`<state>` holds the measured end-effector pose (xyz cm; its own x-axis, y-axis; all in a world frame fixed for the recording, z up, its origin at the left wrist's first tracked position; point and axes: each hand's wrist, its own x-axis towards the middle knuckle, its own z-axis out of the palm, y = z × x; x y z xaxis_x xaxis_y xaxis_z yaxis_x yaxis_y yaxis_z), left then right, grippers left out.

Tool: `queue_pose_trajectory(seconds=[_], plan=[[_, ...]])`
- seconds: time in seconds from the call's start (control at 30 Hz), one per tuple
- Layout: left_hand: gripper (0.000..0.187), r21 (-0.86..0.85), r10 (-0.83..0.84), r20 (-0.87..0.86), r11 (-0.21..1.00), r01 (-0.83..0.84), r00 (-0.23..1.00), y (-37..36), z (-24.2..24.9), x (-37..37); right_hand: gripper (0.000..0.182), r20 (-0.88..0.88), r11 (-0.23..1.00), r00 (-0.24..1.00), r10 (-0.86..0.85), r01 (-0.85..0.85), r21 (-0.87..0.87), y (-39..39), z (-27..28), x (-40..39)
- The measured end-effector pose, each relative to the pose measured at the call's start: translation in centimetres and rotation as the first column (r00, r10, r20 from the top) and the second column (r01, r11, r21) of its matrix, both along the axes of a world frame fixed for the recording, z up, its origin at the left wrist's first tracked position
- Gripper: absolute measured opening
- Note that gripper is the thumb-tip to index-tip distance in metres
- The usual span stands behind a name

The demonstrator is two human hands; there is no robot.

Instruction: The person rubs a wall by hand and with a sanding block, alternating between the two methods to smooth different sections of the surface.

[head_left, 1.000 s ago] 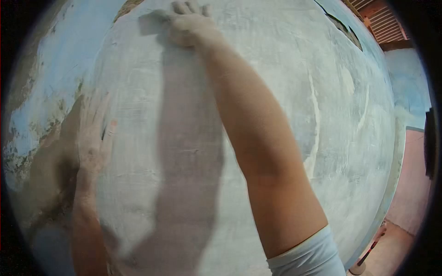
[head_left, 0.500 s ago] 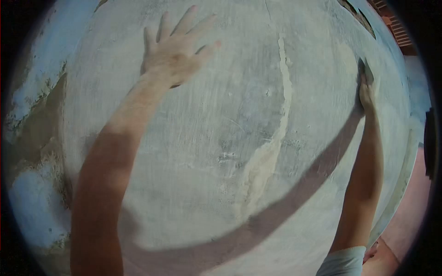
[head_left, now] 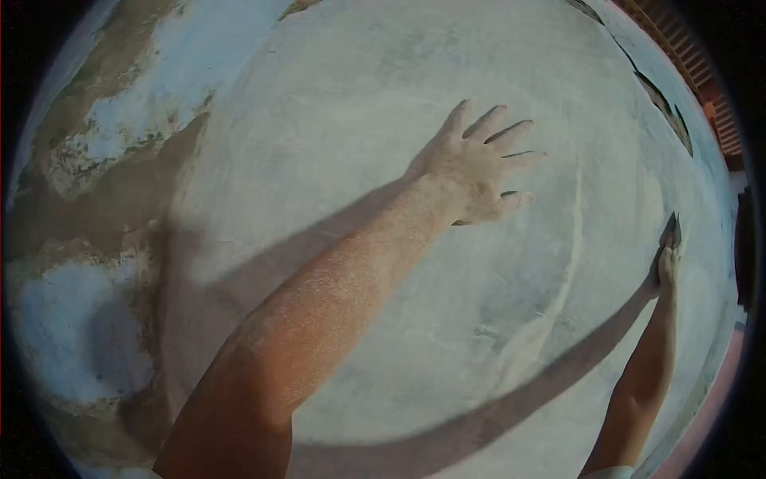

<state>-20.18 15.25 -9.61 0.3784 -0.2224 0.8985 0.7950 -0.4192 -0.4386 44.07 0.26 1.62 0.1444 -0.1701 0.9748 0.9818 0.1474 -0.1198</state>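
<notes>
My left hand (head_left: 471, 172) reaches across the middle of a pale, plastered wall (head_left: 383, 104). Its palm faces the surface and its fingers are spread, with nothing in them. Whitish dust coats the left forearm. Far to the right, my right hand (head_left: 668, 267) is against the wall, seen nearly edge-on. A dark, thin, pointed thing (head_left: 673, 227) sticks out past its fingers; its kind I cannot make out. Between the hands runs a light, crack-like streak (head_left: 576, 231), broadening lower down into a pale patch (head_left: 523, 355).
Rough brown and blue peeling areas (head_left: 80, 319) border the plaster on the left. A dark broken gap (head_left: 666, 108) marks the upper right. Beyond the curved-looking right edge are reddish slats (head_left: 694, 60) and a dark upright object (head_left: 744, 247).
My left hand has moved right along the wall, closer to the streak. My right hand sits a little lower on the wall. The view has shifted, showing more of the peeling left side.
</notes>
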Motion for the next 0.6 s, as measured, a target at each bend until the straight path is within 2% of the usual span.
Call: queue_pose_trajectory(seconds=[0.03, 0.1, 0.17, 0.2, 0.27, 0.3, 0.4, 0.43, 0.47, 0.5, 0.53, 0.6], plan=[[0.067, 0.0, 0.013, 0.048, 1.0, -0.013, 0.999, 0.8, 0.0, -2.5, 0.062, -0.039, 0.989, 0.989, -0.141, 0.143, 0.043, 1.9, 1.8, -1.6], [0.068, 0.004, 0.026, 0.129, 1.0, -0.027, 0.991, 2.5, -0.7, -7.4, 0.067, -0.081, 0.965, 0.962, -0.26, 0.261, 0.01, 4.7, 4.8, -3.6], [0.066, 0.005, 0.078, 0.199, 0.997, -0.08, 0.977, 4.7, -1.4, -13.3, 0.07, -0.022, 0.952, 0.952, -0.307, 0.306, -0.03, 5.1, 6.7, -11.9], [0.066, 0.003, 0.1, 0.228, 0.995, -0.104, 0.968, 5.7, -2.0, -16.2, 0.07, -0.107, 0.956, 0.95, -0.293, 0.287, -0.069, 6.3, 9.2, -12.6], [0.065, -0.035, 0.12, 0.246, 0.993, -0.116, 0.962, 6.7, -3.6, -21.9, 0.074, -0.192, 0.934, 0.916, -0.351, 0.328, -0.143, 6.4, 7.5, -26.4], [0.065, -0.055, 0.128, 0.257, 0.991, -0.118, 0.958, 7.3, -4.3, -24.6, 0.073, -0.164, 0.965, 0.953, -0.254, 0.26, 0.018, 9.2, 9.2, -30.2], [0.065, -0.083, 0.135, 0.274, 0.99, -0.116, 0.952, 8.5, -6.6, -30.4, 0.065, 0.014, 0.944, 0.949, -0.316, 0.315, -0.101, 12.1, 13.0, -42.1], [0.065, -0.091, 0.102, 0.277, 0.993, -0.08, 0.955, 8.7, -7.0, -31.3, 0.062, -0.025, 0.951, 0.951, -0.309, 0.308, -0.032, 14.3, 14.1, -46.0], [0.064, -0.1, 0.074, 0.278, 0.994, -0.048, 0.958, 9.0, -7.6, -32.2, 0.06, 0.094, 0.96, 0.958, -0.271, 0.276, -0.048, 15.2, 15.5, -49.3], [0.063, -0.114, 0.045, 0.272, 0.993, -0.014, 0.961, 9.0, -8.3, -32.6, 0.059, 0.063, 0.956, 0.955, -0.29, 0.292, -0.036, 14.7, 12.4, -56.1], [0.064, -0.11, 0.098, 0.26, 0.991, -0.072, 0.96, 8.4, -8.5, -32.2, 0.06, 0.231, 0.965, 0.938, -0.259, 0.261, 0.022, 17.8, 17.4, -54.6], [0.065, -0.1, 0.058, 0.254, 0.994, -0.033, 0.966, 8.3, -8.4, -31.9, 0.061, 0.259, 0.947, 0.912, -0.318, 0.321, 0.034, 18.6, 15.2, -62.4]])
